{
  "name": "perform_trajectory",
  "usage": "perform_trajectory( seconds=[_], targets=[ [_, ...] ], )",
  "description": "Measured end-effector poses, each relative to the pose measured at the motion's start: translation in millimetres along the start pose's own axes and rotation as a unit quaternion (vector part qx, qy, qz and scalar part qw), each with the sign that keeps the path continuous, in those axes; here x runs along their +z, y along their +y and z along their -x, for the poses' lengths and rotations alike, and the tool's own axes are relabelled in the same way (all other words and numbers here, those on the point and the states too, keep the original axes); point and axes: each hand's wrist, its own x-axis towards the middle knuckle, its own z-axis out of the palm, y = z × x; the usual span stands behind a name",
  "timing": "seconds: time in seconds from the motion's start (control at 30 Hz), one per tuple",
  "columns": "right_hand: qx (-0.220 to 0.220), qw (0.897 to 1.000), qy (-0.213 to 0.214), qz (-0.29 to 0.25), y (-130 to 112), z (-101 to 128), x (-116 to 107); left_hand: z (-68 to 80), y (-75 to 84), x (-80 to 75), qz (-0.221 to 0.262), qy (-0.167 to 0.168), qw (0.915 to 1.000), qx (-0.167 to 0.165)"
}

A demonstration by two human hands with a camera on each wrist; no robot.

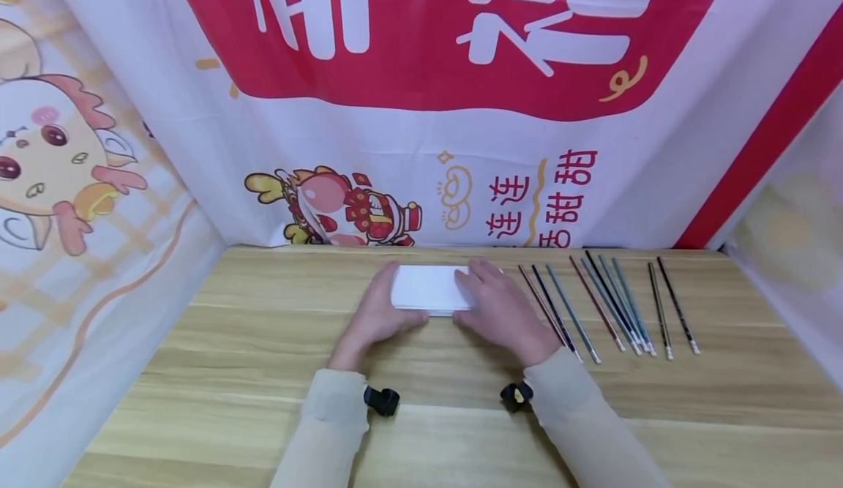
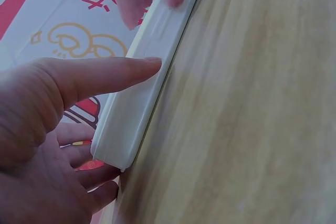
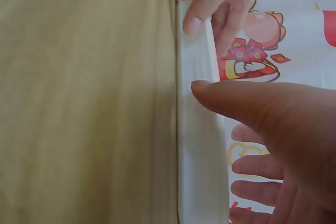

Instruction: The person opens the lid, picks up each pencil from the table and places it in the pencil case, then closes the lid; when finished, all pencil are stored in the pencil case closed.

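A flat white rectangular box (image 1: 429,287) lies at the far part of the table between both hands. My left hand (image 1: 385,305) holds its left end, the thumb (image 2: 126,74) across the near side and the other fingers behind and round the end. My right hand (image 1: 500,301) holds the right end. Its thumb (image 3: 226,94) touches the near side, with the fingers spread on the far side. In both wrist views the box's lower edge lies along the wooden surface. What the box contains is hidden.
Several pencils (image 1: 622,305) in dark, teal and reddish tones lie to the right of the right hand, white ends toward me. Behind the wooden table (image 1: 230,371) hangs a red and white printed cloth (image 1: 369,129); another printed cloth (image 1: 99,254) hangs at the left.
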Motion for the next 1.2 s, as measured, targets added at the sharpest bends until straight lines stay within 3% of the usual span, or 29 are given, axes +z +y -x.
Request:
perform_trajectory(
  seconds=[0.27, 0.6, 0.8, 1.2],
  targets=[
    [0.000, 0.999, -0.012, 0.036, -3.7, 0.3, -0.1, -2.0, 3.5, -1.3, -0.010, 0.004, 0.9998, 0.018],
    [0.001, 0.999, -0.019, 0.046, -3.1, 1.5, 1.1, -2.3, -4.6, -3.9, -0.003, 0.001, 0.9996, -0.028],
    [-0.001, 0.999, -0.017, 0.041, -3.7, 1.5, 3.0, -2.4, -15.8, -10.2, 0.041, -0.012, 0.9986, -0.031],
    [0.002, 0.999, -0.019, 0.044, -6.3, 1.2, 1.6, -9.3, -21.0, -18.8, 0.028, -0.043, 0.9975, -0.048]
  ],
)
